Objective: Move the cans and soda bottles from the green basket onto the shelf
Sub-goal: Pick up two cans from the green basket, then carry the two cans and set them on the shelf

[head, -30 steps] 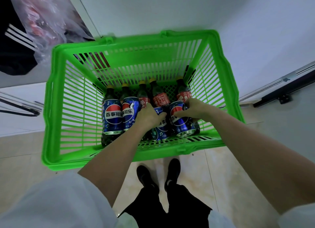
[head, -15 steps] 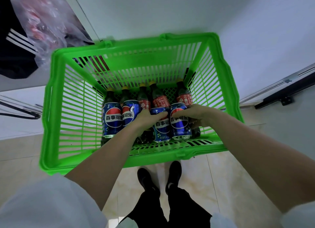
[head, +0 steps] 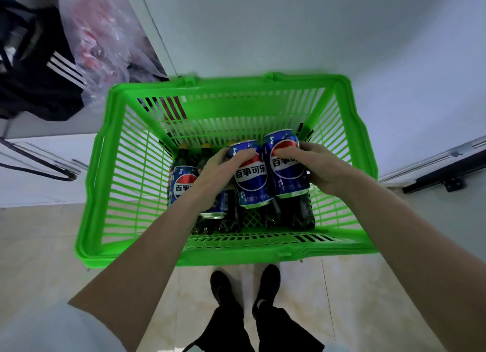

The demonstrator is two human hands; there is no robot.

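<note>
A green basket stands on the floor in front of me. My left hand grips a blue Pepsi can, lifted above the basket's bottom. My right hand grips a second blue Pepsi can right beside it, also raised. Two more blue cans lie lower at the left, one in full view and one partly under my left wrist. Dark soda bottles lie on the basket's bottom, with yellow caps showing at the back. No shelf is in view.
A white wall rises behind the basket. A black striped bag and a clear plastic bag sit at the upper left. A dark metal rail runs at the right. My black shoes stand on the beige floor tiles.
Both hands have closed round a can each and lifted the two cans up out of the row, away from the bottles beneath. The view has shifted slightly.
</note>
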